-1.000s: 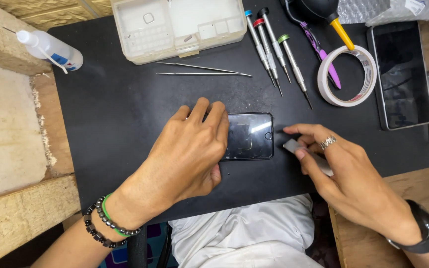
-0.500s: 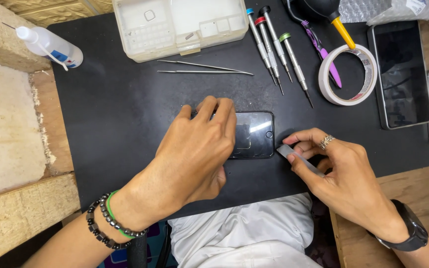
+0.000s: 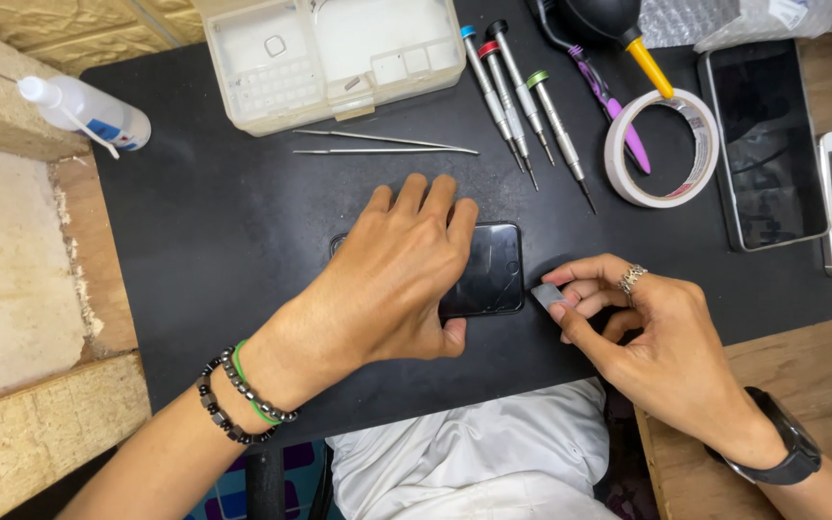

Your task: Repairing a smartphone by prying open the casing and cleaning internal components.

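Left hand (image 3: 397, 279) flat, fingers spread, right hand (image 3: 647, 337) seemingly pinching, fingers curled

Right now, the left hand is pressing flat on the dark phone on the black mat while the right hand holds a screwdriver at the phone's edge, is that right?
Not quite. The left hand does press flat on the dark phone on the black mat, but the right hand holds a small flat grey pick at the phone's edge. The screwdrivers lie untouched farther up the mat, as the head view shows.

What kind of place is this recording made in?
Probably a phone repair bench. A black mat carries precision screwdrivers, tweezers and a parts box, while the left hand presses a phone flat.
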